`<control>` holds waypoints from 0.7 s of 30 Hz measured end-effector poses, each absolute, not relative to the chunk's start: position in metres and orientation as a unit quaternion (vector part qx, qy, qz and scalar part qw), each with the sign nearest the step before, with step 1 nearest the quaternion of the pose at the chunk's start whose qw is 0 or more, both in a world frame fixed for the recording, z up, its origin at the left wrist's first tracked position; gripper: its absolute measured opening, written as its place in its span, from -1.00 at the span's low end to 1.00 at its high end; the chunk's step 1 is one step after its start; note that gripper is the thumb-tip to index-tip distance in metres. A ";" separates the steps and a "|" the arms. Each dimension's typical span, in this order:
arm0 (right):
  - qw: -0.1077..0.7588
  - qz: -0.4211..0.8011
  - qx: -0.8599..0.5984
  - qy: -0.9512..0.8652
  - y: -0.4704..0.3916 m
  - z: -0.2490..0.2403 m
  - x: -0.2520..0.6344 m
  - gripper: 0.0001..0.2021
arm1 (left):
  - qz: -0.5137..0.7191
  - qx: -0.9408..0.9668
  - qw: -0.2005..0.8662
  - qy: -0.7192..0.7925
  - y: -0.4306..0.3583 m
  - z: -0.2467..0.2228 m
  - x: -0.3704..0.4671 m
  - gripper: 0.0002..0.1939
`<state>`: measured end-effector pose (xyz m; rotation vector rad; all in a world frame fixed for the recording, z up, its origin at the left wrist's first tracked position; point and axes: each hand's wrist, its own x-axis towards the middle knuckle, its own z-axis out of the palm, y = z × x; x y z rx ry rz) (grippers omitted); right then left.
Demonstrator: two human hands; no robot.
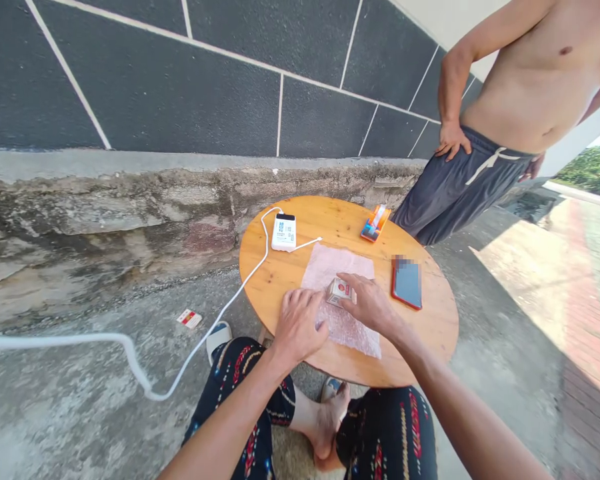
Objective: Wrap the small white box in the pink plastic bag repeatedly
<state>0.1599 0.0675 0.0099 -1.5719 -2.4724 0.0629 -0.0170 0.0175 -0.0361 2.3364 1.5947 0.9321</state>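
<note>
A sheet of pinkish bubble wrap (353, 333) lies flat on the round wooden table (260, 280). On it sits a small white box (339, 291) with a red emblem. My right hand (370, 302) grips this box from its right side, thumb at the near edge and fingers at the far edge. Palm down, my left hand (300, 325) rests at the left edge of the bubble wrap, fingers stretched out and thumb apart. It holds nothing and is a little left of the box.
A white power bank (284, 233) with a white cable stands at the table's back left. An orange tape dispenser (375, 223) is at the back right, a phone (407, 283) at the right. Another person (520, 100) stands beyond the table. A red-and-white packet (189, 319) lies on the ground.
</note>
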 end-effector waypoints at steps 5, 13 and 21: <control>0.100 0.010 -0.537 -0.838 0.068 0.011 0.159 -0.52 | 0.311 0.781 0.089 0.534 0.018 -0.035 -0.017 -0.47; 0.109 0.002 -0.526 -0.844 0.069 0.006 0.160 -0.54 | 0.313 0.783 0.083 0.532 0.018 -0.037 -0.017 -0.43; 0.207 -0.014 -0.508 -0.836 0.020 0.005 0.178 -0.62 | 0.318 0.780 0.090 0.532 0.017 -0.035 -0.017 -0.44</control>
